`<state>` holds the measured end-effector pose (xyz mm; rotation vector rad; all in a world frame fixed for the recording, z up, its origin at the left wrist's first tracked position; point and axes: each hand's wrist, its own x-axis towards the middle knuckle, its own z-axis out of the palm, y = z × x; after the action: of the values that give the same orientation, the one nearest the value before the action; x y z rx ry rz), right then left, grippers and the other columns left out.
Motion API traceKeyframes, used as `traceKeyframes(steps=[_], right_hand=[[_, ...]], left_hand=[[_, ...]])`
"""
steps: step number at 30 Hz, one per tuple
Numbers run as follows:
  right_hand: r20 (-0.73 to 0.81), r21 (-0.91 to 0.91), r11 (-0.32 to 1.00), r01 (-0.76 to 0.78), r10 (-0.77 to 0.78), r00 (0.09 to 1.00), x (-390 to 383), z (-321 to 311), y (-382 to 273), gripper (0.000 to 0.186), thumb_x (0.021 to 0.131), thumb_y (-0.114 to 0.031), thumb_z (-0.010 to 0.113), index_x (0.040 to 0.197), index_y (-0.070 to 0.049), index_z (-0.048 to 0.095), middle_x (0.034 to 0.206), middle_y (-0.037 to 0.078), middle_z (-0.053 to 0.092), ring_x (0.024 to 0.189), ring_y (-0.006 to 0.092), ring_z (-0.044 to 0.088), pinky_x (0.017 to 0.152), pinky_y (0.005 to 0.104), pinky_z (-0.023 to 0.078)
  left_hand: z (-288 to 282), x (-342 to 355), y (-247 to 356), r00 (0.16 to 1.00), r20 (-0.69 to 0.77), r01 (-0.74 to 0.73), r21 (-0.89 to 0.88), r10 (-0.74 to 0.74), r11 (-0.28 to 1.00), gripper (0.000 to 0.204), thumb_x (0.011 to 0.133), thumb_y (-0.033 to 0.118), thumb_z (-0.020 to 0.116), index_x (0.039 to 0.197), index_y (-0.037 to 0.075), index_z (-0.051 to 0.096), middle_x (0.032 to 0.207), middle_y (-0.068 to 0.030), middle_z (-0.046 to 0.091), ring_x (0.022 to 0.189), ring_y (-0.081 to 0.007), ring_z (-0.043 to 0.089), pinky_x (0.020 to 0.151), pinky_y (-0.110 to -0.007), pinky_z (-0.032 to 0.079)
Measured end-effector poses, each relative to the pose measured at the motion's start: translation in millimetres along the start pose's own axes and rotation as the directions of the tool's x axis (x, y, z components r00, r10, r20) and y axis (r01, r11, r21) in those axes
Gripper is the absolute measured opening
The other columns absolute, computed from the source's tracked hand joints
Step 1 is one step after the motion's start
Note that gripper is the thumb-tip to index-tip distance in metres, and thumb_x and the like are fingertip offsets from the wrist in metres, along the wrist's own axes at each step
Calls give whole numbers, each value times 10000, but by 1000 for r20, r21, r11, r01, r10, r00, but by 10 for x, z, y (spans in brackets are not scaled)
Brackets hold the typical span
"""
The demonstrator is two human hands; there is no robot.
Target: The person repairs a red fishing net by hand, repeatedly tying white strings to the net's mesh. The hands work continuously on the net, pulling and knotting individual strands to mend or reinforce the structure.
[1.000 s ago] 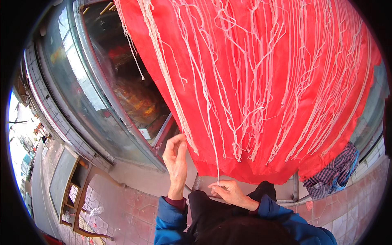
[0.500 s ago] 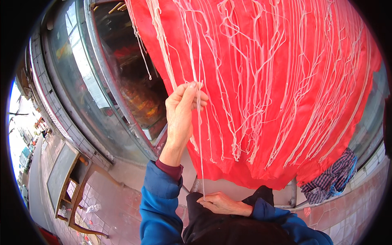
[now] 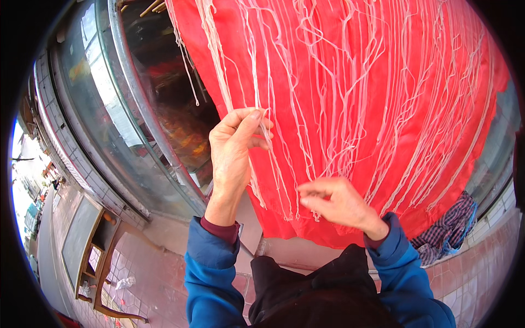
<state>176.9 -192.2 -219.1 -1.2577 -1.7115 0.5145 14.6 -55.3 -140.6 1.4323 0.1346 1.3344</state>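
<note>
Pale, thin strands (image 3: 255, 71) that look like noodles or string, some tangled together, hang down over a large red cloth (image 3: 394, 126). Near the cloth's left part, my left hand (image 3: 232, 150) pinches a few of these strands between thumb and fingertips. Their loose ends dangle below it. Lower and to the right, my right hand (image 3: 342, 205) hovers before the bottom ends of the strands, slightly blurred. Its thumb and fingers point left, a little apart, and no strand shows between them.
A glass-fronted case (image 3: 126, 109) with a metal frame stands left of the cloth. A small wooden table (image 3: 90, 240) is on the tiled pavement (image 3: 164, 284) at the lower left. Checkered fabric (image 3: 445, 224) lies bundled at the right below the cloth.
My right hand has left the strand it held taut near my lap and risen to the right, before the cloth. My left hand has shifted slightly left, still pinching.
</note>
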Motion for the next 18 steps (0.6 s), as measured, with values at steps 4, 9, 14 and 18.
traceKeyframes(steps=[4, 9, 14, 18], right_hand=[[-142, 375, 927, -6, 64, 988, 581, -249, -464, 244, 927, -179, 565, 1023, 24, 659, 739, 73, 644, 618, 107, 612, 543, 218, 487], [-179, 424, 903, 69, 9, 984, 965, -173, -659, 229, 904, -204, 604, 895, 9, 686, 638, 13, 579, 460, 45, 468, 425, 193, 381], [-312, 511, 844, 163, 5, 950, 1006, -40, -564, 187, 894, -168, 610, 898, 4, 683, 706, 26, 619, 578, 60, 541, 505, 197, 432], [-330, 631, 746, 215, 6, 944, 932, -55, -455, 130, 898, -129, 591, 931, -26, 662, 823, 77, 656, 753, 148, 631, 682, 288, 520]], left_hand=[[-31, 1, 82, 1000, 25, 9, -5, -9, 1000, 168, 910, 146, 582, 950, -10, 633, 781, -102, 670, 626, -139, 626, 541, -232, 483], [-34, -6, 128, 998, 59, -11, -6, 12, 1000, 163, 917, 139, 569, 947, -10, 625, 779, -101, 674, 615, -136, 627, 549, -225, 478], [-58, -44, 126, 998, 53, -21, 59, 18, 998, 151, 934, 142, 545, 953, 6, 607, 814, -100, 675, 666, -136, 638, 600, -235, 496], [-95, -25, 79, 990, -26, -135, 76, 137, 988, 139, 948, 140, 513, 960, 21, 583, 883, -127, 675, 786, -171, 658, 713, -276, 519]])
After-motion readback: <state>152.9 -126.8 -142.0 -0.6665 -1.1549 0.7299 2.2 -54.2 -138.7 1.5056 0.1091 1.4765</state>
